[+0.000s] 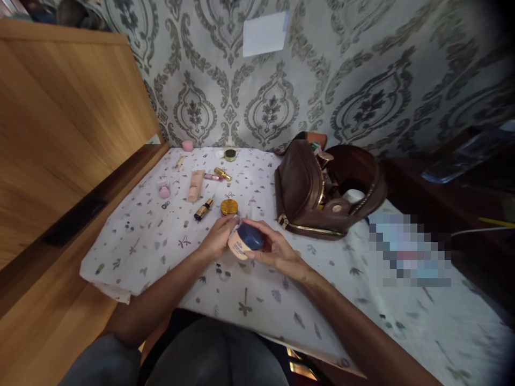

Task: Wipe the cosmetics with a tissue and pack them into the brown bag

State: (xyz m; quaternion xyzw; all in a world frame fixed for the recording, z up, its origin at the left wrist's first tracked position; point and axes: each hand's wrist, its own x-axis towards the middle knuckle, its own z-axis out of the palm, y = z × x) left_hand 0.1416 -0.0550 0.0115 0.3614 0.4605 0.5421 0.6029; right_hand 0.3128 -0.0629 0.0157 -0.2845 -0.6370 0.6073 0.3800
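Observation:
Tilted in front of me is a peach-coloured cream jar (240,245) with a dark blue lid and small print on its side. My right hand (281,249) is closed around the lid end, thumb below and fingers above. At the jar's other side, my left hand (217,238) has its fingers pinched against the upper left edge; its fingertips are partly hidden. Just beyond my hands sits a round amber jar (229,207). Left of that lie a small dark bottle with a gold cap (203,209) and a peach squeeze tube (195,186).
An open brown handbag (300,185) with items inside stands to the right. Toward the wall are a gold tube (222,173), a pink lipstick tube (213,177), a green-lidded jar (230,155) and small pink items. A wooden panel (72,123) rises at left.

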